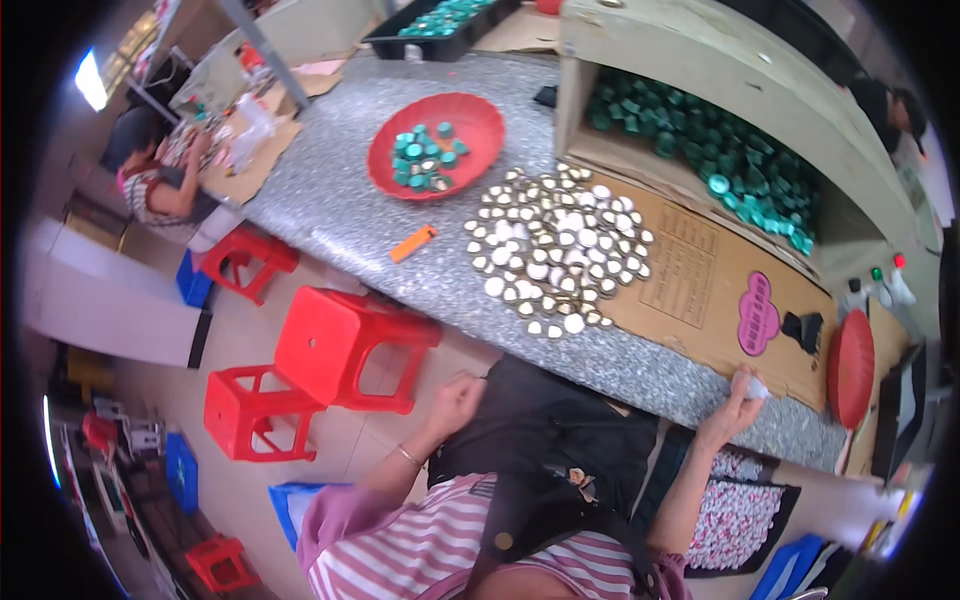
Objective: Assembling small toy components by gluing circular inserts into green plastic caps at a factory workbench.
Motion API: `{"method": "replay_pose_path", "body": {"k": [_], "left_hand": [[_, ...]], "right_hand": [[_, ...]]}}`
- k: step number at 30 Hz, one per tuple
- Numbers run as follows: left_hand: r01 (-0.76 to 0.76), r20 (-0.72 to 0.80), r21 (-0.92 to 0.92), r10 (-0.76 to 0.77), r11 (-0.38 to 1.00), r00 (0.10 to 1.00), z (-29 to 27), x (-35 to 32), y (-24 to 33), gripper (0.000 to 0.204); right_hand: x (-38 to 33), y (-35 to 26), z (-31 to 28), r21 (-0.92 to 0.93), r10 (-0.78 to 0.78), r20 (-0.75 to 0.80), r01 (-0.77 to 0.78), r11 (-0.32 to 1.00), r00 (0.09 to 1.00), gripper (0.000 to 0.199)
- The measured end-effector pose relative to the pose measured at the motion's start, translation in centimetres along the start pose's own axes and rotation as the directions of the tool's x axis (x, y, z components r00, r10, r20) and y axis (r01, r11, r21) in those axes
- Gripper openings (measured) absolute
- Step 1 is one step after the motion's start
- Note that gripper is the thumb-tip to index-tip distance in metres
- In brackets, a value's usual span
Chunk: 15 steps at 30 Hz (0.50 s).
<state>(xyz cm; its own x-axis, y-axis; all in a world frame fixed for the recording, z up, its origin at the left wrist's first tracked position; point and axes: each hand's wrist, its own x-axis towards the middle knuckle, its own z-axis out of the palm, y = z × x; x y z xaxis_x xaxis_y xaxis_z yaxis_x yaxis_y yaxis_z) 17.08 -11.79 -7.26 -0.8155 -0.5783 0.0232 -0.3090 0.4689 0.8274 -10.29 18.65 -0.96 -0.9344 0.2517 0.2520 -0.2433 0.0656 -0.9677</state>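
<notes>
My left hand (pixel 460 402) is curled into a fist beside the black apron (pixel 545 420) on my lap, off the table's edge. Anything inside it is hidden. At the table's front right, my right hand (pixel 733 410) pinches a small white crumpled wad (pixel 757 388), perhaps tissue or cloth, over the cardboard's edge. A wide spread of small shiny silver-gold caps (pixel 560 250) lies in front of me, partly on the granite-patterned tabletop (pixel 345 215) and partly on flat cardboard (pixel 690 240). Left of it, a red plastic bowl (pixel 480 115) contains several green caps and a few metallic ones.
A cream shelf box (pixel 690 60) holds a heap of green caps (pixel 700 150). An orange strip (pixel 413 244) lies near the table edge. On the right are a pink cloud-shaped label (pixel 758 315) and a red dish (pixel 850 370). Red stools (pixel 325 340) stand left; another person (pixel 160 180) sits beyond.
</notes>
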Motion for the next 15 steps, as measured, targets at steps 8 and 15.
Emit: {"method": "replay_pose_path", "body": {"k": [8, 15], "left_hand": [[0.915, 0.761, -0.366, -0.512, 0.169, 0.399, 4.1, -4.9, -12.2, 0.043], [0.858, 0.720, -0.403, -0.468, 0.318, 0.512, 7.3, -0.2, -12.8, 0.040]], "right_hand": [[0.0, 0.3, 0.1, 0.030, 0.019, 0.027, -0.020, 0.999, 0.999, 0.027], [-0.6, -0.2, -0.3, -0.134, 0.028, 0.025, -0.025, 0.991, 0.999, 0.028]]}}
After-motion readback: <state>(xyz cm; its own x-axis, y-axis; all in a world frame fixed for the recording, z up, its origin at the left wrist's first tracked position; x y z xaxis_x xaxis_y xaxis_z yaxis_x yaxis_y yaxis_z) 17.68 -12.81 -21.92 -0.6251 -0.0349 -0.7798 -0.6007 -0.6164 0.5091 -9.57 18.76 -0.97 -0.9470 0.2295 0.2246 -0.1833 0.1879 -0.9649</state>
